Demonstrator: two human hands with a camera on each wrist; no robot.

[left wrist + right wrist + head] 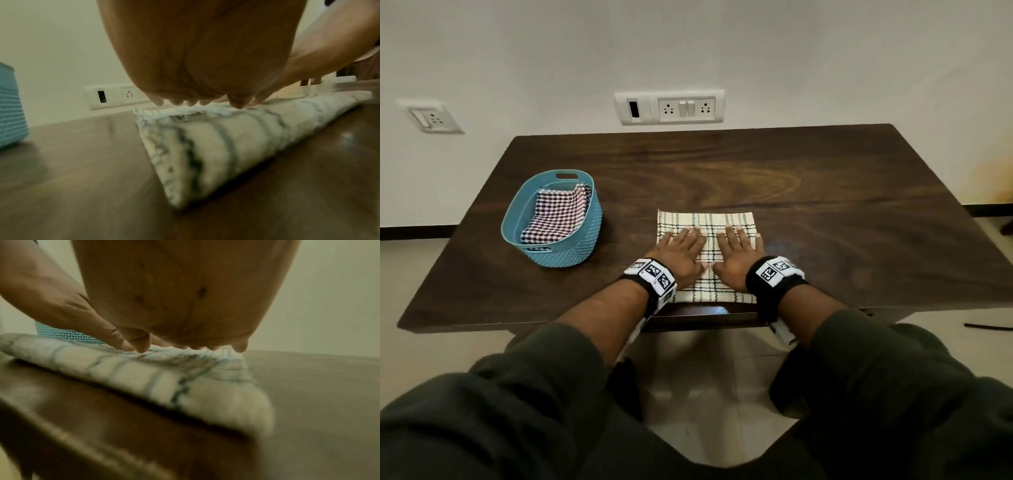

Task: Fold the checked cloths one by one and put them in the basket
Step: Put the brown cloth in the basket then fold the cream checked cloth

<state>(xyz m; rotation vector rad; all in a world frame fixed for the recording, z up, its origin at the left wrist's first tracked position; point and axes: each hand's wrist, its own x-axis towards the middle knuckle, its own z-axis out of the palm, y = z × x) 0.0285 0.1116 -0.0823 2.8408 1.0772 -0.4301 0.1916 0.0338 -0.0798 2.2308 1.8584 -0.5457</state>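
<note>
A cream cloth with dark checks (709, 219) lies folded into a square near the table's front edge. My left hand (681, 251) and right hand (736, 253) lie flat on it side by side, fingers straight and spread, pressing it down. In the left wrist view the cloth (216, 142) sits under my left hand (201, 56), with the fingertips (158, 103) touching its top. The right wrist view shows the cloth (164, 376) beneath my right hand (180, 293). A teal basket (551, 250) stands to the left and holds a folded red-and-dark checked cloth (556, 214).
The dark wooden table (825, 192) reaches back to a white wall with a socket panel (669, 107). The cloth's near edge lies close to the table's front edge. The basket (11, 105) shows at the left in the left wrist view.
</note>
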